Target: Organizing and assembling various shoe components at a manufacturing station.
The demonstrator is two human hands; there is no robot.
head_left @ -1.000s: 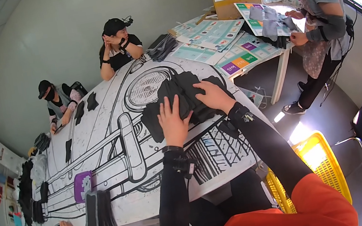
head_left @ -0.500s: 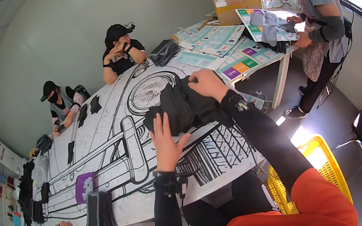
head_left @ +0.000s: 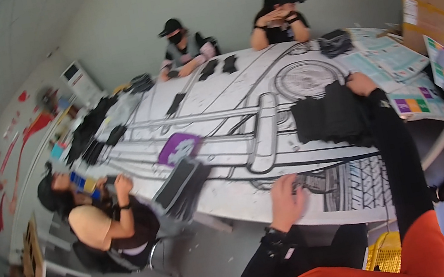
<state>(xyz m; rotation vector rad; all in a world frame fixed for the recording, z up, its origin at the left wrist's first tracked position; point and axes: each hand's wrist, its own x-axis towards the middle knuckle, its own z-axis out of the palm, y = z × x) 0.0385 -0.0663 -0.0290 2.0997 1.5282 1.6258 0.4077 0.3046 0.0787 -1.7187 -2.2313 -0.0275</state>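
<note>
A pile of black cloth pieces point(head_left: 330, 116) lies near the right end of the table, layered and flat. My right hand point(head_left: 364, 84) is at the pile's far right corner, its fingers bent and closed on the cloth edge. My left hand point(head_left: 288, 204) is apart from the pile, over the table's near edge, with loosely bent fingers and nothing visible in it. The white table point(head_left: 231, 190) bears a large black line drawing of a vehicle.
A purple tray point(head_left: 179, 148) and a dark cloth stack point(head_left: 183, 187) lie left of me. A person point(head_left: 112, 223) sits nearby; two others sit across the table. Printed sheets point(head_left: 392, 58) and a cardboard box point(head_left: 426, 10) stand right. A yellow basket point(head_left: 383, 252) is below.
My view has swung left. My left hand has left the pile and come back toward the near table edge. My right hand stays at the pile's right side.
</note>
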